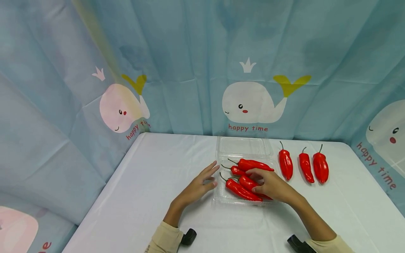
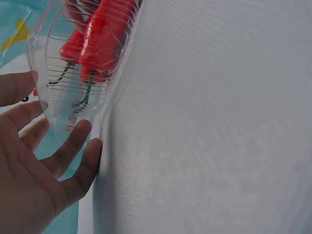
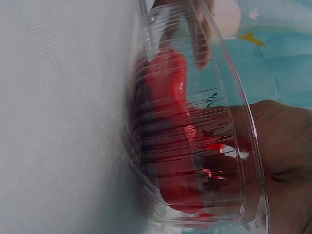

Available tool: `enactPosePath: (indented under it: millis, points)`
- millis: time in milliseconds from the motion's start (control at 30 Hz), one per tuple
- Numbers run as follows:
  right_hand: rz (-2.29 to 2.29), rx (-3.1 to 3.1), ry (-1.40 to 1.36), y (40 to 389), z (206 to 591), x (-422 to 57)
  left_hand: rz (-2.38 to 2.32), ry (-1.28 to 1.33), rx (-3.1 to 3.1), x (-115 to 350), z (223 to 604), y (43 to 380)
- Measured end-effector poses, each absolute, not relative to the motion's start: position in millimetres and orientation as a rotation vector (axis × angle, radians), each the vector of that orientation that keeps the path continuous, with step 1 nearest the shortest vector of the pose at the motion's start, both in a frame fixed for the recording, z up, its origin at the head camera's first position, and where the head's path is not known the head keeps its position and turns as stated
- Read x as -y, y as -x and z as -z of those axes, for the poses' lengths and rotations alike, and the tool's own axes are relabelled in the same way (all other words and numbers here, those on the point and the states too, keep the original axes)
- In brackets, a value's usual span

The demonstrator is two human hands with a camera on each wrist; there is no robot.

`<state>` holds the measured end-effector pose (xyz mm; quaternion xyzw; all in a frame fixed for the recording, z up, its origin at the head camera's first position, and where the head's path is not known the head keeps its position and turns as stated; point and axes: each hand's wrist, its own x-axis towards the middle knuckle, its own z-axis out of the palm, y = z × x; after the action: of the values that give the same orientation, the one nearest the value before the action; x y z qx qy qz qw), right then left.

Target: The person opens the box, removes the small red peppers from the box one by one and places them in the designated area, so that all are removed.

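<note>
A clear plastic box stands on the table with several glossy red chili peppers lying in it, green stems to the left. My right hand reaches in over its right side. Thumb and fingers are around the right end of one red chili pepper in the middle of the box. My left hand is at the box's left side with fingers spread. In the left wrist view the left hand's fingertips are right at the box's ribbed wall. Through that wall, the right wrist view shows a pepper.
The box's transparent lid lies folded back behind it. To the right, three more red chili peppers lie in a row on the white table. A blue curtain with whale prints hangs behind the table.
</note>
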<state>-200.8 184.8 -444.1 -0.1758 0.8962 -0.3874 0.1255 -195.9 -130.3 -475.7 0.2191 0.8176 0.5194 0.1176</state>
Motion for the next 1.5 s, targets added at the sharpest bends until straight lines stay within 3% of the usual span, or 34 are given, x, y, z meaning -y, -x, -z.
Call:
enactPosePath:
  millis: [1500]
  points:
    - [1.214, -2.667, 0.503, 197.0, 433.5, -189.0, -1.518, -0.643, -2.401, 130.8, 475.3, 195.2]
